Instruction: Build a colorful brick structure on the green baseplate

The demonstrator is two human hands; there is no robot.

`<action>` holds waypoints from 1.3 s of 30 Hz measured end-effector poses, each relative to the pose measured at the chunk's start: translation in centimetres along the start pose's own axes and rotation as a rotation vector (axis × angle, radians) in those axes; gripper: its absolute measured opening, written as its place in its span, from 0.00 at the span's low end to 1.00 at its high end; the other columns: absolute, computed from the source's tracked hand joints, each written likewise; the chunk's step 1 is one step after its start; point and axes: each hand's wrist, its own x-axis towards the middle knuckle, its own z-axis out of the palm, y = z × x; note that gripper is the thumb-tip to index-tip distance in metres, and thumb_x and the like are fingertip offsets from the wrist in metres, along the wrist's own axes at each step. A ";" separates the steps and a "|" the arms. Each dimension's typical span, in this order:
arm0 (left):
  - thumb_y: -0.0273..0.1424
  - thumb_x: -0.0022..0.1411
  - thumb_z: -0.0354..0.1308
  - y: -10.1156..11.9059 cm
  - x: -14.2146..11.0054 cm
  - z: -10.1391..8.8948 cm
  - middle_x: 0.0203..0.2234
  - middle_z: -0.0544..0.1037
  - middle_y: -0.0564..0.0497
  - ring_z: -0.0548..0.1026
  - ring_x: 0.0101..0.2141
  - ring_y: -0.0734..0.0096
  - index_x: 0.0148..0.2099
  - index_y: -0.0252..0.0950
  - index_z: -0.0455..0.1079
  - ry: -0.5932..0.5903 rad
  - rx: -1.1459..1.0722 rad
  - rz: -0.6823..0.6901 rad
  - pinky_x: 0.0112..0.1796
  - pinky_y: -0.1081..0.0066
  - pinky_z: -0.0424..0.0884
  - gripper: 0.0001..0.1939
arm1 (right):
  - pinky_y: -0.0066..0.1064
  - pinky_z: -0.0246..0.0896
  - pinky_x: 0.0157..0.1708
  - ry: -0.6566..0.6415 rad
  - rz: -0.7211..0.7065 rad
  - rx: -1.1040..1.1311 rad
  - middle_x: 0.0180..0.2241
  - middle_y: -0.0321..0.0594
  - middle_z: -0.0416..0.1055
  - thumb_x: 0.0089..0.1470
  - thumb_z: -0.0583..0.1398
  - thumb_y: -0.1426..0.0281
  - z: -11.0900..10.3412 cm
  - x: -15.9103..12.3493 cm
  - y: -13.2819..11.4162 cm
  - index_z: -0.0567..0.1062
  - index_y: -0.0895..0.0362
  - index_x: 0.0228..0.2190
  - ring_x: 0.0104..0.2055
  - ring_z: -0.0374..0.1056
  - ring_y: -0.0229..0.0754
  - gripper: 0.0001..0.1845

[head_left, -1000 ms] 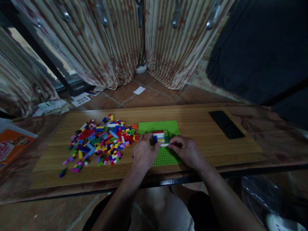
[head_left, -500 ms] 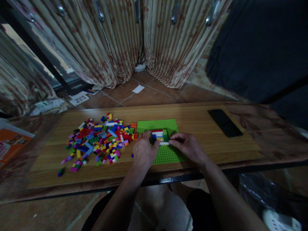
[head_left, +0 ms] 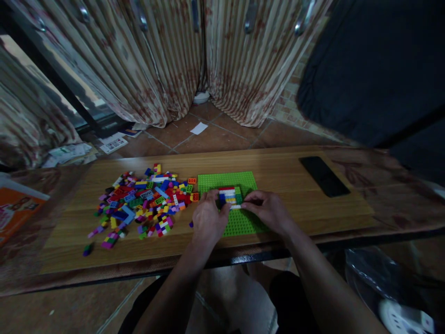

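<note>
A small block of toy bricks (head_left: 228,195), with red, white, blue, yellow and green pieces, sits on a green baseplate (head_left: 239,227). My left hand (head_left: 207,217) grips its left side, thumb at the near edge and fingers curled behind the left end. Along the near edge lies a long white brick (head_left: 236,207). The fingertips of my right hand (head_left: 266,208) pinch the right end of that white brick against the block. My fingers hide part of the block's left side.
A wide pile of loose bricks (head_left: 149,199) covers the left of the wooden board (head_left: 278,167). Toward the right lies a black phone (head_left: 324,176). An orange and white package (head_left: 21,204) is at the far left, and curtains (head_left: 167,69) hang beyond the board.
My right hand has shifted slightly left along the white brick, closer to the block. The left hand stays at the block's left side. The whole view has moved very slightly.
</note>
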 end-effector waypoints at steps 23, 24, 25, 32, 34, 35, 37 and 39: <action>0.34 0.57 0.59 -0.1 0.2 0.0 0.44 0.76 0.46 0.75 0.43 0.62 0.52 0.37 0.66 -0.031 -0.088 -0.060 0.44 0.64 0.69 0.20 | 0.33 0.61 0.29 0.017 0.098 0.118 0.24 0.37 0.74 0.48 0.62 0.59 -0.6 1.0 0.5 0.78 0.58 0.28 0.27 0.68 0.40 0.14; 0.35 0.58 0.59 -0.1 0.1 -0.1 0.44 0.76 0.45 0.75 0.43 0.62 0.52 0.37 0.66 -0.030 -0.089 -0.056 0.44 0.64 0.70 0.20 | 0.33 0.62 0.30 0.040 0.090 0.125 0.25 0.38 0.75 0.48 0.62 0.59 -0.4 1.1 0.6 0.78 0.58 0.29 0.27 0.68 0.41 0.14; 0.35 0.58 0.58 -0.1 0.1 -0.1 0.45 0.77 0.45 0.75 0.43 0.62 0.52 0.37 0.66 -0.030 -0.092 -0.053 0.44 0.65 0.70 0.19 | 0.34 0.63 0.32 0.063 0.077 0.128 0.27 0.39 0.76 0.49 0.62 0.59 -0.2 1.1 0.7 0.78 0.57 0.32 0.29 0.69 0.41 0.14; 0.33 0.61 0.54 -0.5 0.0 -0.4 0.45 0.77 0.44 0.76 0.43 0.63 0.53 0.36 0.67 -0.043 -0.158 -0.064 0.44 0.65 0.71 0.18 | 0.41 0.66 0.43 0.136 -0.033 0.060 0.40 0.42 0.78 0.52 0.60 0.62 1.2 0.9 0.4 0.79 0.53 0.40 0.41 0.73 0.47 0.15; 0.33 0.61 0.54 -0.6 -0.1 -0.3 0.45 0.77 0.43 0.76 0.43 0.63 0.53 0.35 0.67 -0.041 -0.182 -0.067 0.44 0.65 0.71 0.18 | 0.41 0.67 0.42 0.128 -0.038 -0.001 0.40 0.41 0.78 0.52 0.60 0.62 1.4 0.8 0.1 0.80 0.52 0.40 0.40 0.74 0.47 0.14; 0.33 0.61 0.54 -0.7 -0.1 -0.3 0.45 0.77 0.43 0.76 0.43 0.63 0.53 0.35 0.67 -0.036 -0.193 -0.068 0.44 0.65 0.71 0.18 | 0.41 0.67 0.41 0.126 -0.032 -0.033 0.40 0.40 0.79 0.52 0.60 0.62 1.4 0.7 -0.1 0.80 0.51 0.39 0.39 0.74 0.48 0.14; 0.32 0.60 0.54 -0.8 -0.3 -0.1 0.45 0.77 0.44 0.76 0.43 0.63 0.53 0.35 0.67 -0.020 -0.212 -0.071 0.45 0.65 0.71 0.18 | 0.41 0.67 0.38 0.110 -0.006 -0.094 0.39 0.40 0.79 0.51 0.60 0.61 1.5 0.6 -0.1 0.80 0.50 0.39 0.36 0.74 0.48 0.15; 0.33 0.60 0.55 -1.0 -0.4 0.0 0.45 0.77 0.44 0.76 0.43 0.62 0.53 0.35 0.68 -0.017 -0.233 -0.065 0.46 0.65 0.71 0.18 | 0.41 0.67 0.34 0.111 0.026 -0.143 0.37 0.39 0.79 0.51 0.59 0.58 1.5 0.7 0.3 0.80 0.49 0.39 0.33 0.74 0.49 0.16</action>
